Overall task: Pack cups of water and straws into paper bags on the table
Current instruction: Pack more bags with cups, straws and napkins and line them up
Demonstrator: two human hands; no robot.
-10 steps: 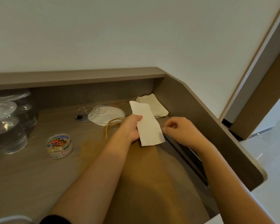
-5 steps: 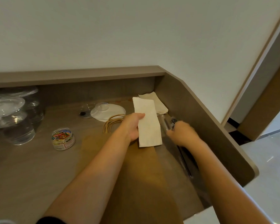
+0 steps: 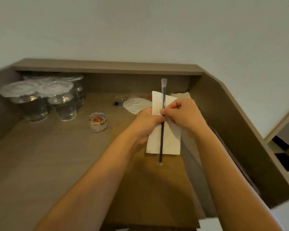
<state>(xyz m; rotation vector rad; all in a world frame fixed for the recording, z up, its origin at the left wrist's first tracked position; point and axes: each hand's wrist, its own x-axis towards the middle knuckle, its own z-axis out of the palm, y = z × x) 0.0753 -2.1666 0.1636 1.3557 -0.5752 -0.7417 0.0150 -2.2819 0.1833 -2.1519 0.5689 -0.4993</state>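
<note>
**Straw brought onto the napkin**

Since a moment ago the right hand (image 3: 182,116) has fetched a wrapped black straw (image 3: 162,120) and now pinches it against the napkin (image 3: 169,140); the left hand (image 3: 146,124) grips the napkin's near edge, likely to bundle both; a flat paper bag (image 3: 150,189) lies below the hands; lidded cups of water (image 3: 62,100) stand well left; a clip tub (image 3: 98,121) sits between.
</note>
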